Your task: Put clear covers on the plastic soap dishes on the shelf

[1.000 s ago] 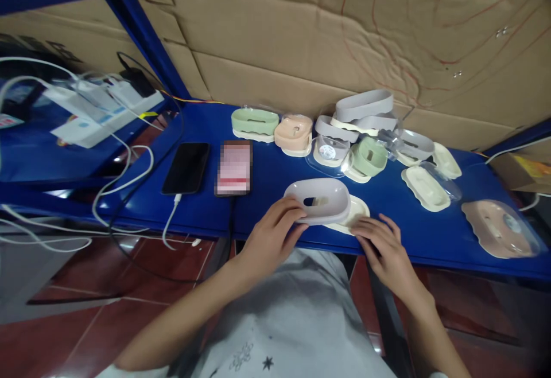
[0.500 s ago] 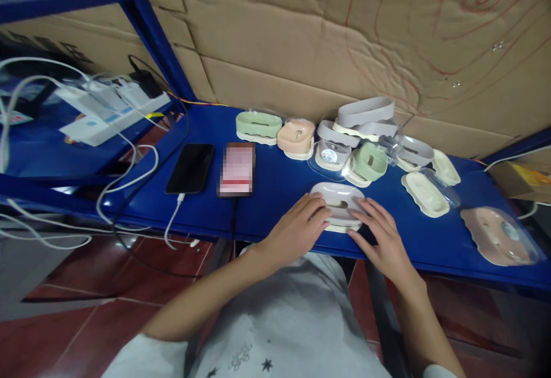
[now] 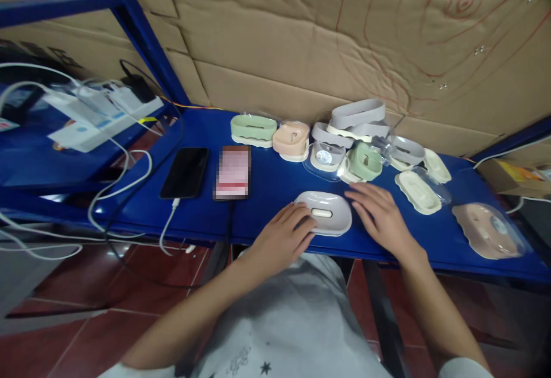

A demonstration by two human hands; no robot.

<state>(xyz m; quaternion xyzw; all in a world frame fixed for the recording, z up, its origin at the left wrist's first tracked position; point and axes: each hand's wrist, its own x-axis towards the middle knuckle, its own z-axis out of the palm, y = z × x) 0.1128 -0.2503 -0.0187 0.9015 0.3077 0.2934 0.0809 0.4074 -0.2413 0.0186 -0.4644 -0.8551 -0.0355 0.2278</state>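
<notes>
A pale grey oval dish (image 3: 338, 213) with a slot in its middle lies near the front edge of the blue table. My left hand (image 3: 286, 233) rests its fingertips on the dish's left rim, fingers slightly bent and apart. My right hand (image 3: 381, 217) hovers just right of the dish, holding nothing, its fingers spread. Behind the dish stand a green dish (image 3: 367, 162), a grey dish with a round label (image 3: 325, 156) and a peach dish (image 3: 291, 138). Further back, a grey ring-shaped piece (image 3: 358, 113) lies on top of other grey and cream parts.
A black phone (image 3: 185, 172) and a phone with a lit screen (image 3: 233, 171) lie left. White cables run from a power strip (image 3: 103, 125). Cream dishes (image 3: 418, 192) and a pinkish dish (image 3: 486, 230) are at right. Cardboard (image 3: 275, 39) stands behind.
My right hand has let go of the grey dish and moved right and slightly up. The dish now lies lower and flatter over its base, with my left hand still at its left side.
</notes>
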